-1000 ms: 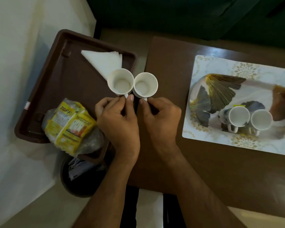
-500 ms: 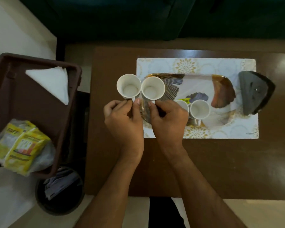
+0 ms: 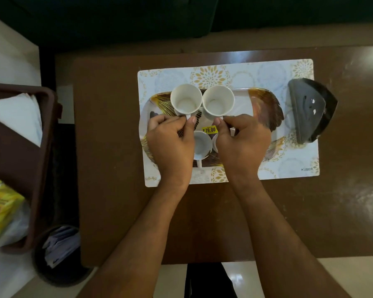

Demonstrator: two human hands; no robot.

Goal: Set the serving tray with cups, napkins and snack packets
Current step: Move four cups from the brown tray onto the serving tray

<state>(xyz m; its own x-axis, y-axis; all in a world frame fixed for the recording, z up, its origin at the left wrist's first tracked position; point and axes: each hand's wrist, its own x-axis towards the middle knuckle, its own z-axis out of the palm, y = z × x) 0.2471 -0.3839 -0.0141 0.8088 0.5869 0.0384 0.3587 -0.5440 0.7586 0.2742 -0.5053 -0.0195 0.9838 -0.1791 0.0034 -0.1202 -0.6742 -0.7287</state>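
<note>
cups point(image 3: 186, 101) upright, mouths up, handles toward fingers point(image 3: 190, 122) pinching them, over tray point(image 3: 265, 106)

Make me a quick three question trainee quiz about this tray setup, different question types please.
1. True or false: each hand holds a white cup by its handle over the patterned serving tray.
2. Multiple choice: the folded napkins lie (a) on the serving tray, (b) in the brown bin, (c) on the placemat.
3. Fill in: the yellow sticker on the tray reads ____.

Key:
1. True: left hand holds the left cup, right hand holds the right cup.
2. b
3. 79.00
</note>
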